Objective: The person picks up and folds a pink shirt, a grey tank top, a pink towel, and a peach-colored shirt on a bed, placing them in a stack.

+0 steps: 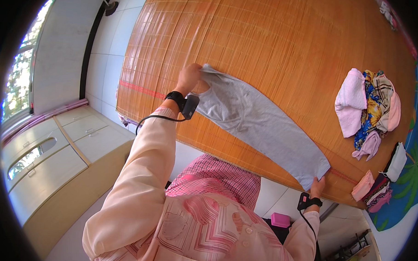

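A pair of light grey trousers [264, 121], seemingly folded lengthwise, stretches across the near part of a bamboo-mat bed [249, 44]. My left hand [190, 79] grips the wide waist end, with its fingers partly hidden by the cloth. At the narrow leg end on the right, my right hand [316, 186] pinches the hem at the bed's near edge. Wrinkles run through the cloth close to my left hand, while the stretch toward the right lies smoother. Each wrist wears a black strapped device with a cable.
A heap of mixed clothes [368, 108] lies on the mat at the right. Small folded garments [377, 191] sit near the right corner, by a blue and green cloth [409, 183]. Pale drawers [56, 153] stand at the left below a window. A pink box [280, 220] is beside me.
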A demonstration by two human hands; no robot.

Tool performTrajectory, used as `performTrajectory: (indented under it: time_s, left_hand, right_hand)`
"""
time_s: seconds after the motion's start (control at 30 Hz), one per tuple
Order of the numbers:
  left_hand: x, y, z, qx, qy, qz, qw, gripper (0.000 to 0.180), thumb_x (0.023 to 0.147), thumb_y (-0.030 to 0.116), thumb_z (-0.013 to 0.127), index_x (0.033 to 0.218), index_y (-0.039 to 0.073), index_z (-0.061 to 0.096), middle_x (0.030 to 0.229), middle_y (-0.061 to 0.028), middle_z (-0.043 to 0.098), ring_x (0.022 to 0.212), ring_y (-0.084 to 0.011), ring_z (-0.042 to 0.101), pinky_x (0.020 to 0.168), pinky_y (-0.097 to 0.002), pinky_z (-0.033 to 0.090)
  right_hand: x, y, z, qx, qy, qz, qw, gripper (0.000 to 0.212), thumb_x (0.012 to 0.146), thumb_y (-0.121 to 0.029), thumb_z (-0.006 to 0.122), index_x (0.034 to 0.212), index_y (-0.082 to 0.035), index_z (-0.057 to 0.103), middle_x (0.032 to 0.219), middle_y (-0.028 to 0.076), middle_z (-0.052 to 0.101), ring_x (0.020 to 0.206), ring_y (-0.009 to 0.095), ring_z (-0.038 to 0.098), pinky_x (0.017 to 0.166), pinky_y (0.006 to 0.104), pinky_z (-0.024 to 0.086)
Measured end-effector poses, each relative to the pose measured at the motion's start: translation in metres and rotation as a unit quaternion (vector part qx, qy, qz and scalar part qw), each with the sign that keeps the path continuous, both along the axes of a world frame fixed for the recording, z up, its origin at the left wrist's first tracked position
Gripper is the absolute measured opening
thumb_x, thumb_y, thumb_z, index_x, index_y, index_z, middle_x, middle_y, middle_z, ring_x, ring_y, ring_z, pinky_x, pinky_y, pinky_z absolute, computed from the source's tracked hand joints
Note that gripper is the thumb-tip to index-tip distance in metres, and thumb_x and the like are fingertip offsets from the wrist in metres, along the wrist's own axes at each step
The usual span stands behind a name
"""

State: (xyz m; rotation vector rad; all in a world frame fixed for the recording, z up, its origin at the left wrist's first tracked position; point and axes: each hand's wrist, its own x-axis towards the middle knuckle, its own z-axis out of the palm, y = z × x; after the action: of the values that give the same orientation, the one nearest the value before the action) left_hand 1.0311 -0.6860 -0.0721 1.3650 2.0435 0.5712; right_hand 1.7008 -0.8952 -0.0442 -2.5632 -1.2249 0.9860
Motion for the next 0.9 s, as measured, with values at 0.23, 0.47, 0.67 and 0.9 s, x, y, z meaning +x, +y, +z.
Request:
performTrajectory:
  time_s: [0.23,0.47,0.67,0.9]
  left_hand:
    - [-0.008,-0.023,0.014,-0.025,0.135,-0.102,0.985,0.021,0.080,0.023,0.056,0.086,0.006,0.067,0.085,-0.0124,0.064,0.078,-0.0310,0.062,0.065,-0.0392,0.050]
    - [0.009,-0.040,0.039,-0.104,0.198,-0.155,0.962,0.024,0.075,0.021,0.061,0.088,0.001,0.062,0.082,-0.0204,0.063,0.082,-0.0351,0.060,0.075,-0.0408,0.049]
    - [0.004,-0.047,-0.009,-0.132,0.104,0.015,0.986,0.022,0.077,0.016,0.060,0.095,0.004,0.060,0.081,-0.0140,0.064,0.079,-0.0266,0.063,0.071,-0.0358,0.049]
    - [0.029,-0.050,0.018,0.002,-0.036,0.046,0.998,0.014,0.076,0.009,0.059,0.088,0.003,0.062,0.076,-0.0098,0.063,0.071,-0.0200,0.062,0.063,-0.0314,0.049]
  right_hand:
    - [0.003,-0.002,-0.005,-0.002,0.007,-0.006,1.000,0.033,0.080,-0.006,0.053,0.110,0.006,0.049,0.104,0.024,0.059,0.097,0.038,0.057,0.084,0.0393,0.043]
    - [0.000,-0.014,-0.006,0.026,-0.002,0.004,1.000,0.034,0.081,-0.008,0.055,0.112,0.005,0.048,0.106,0.025,0.058,0.099,0.039,0.056,0.085,0.0405,0.043]
    - [0.002,-0.012,-0.007,0.030,-0.023,0.004,0.999,0.040,0.082,-0.009,0.056,0.118,0.004,0.046,0.111,0.024,0.057,0.103,0.039,0.055,0.087,0.0404,0.042]
    - [0.008,-0.017,-0.018,0.040,-0.107,-0.050,0.992,0.044,0.081,-0.011,0.055,0.121,0.001,0.045,0.116,0.025,0.054,0.107,0.041,0.051,0.090,0.0424,0.041]
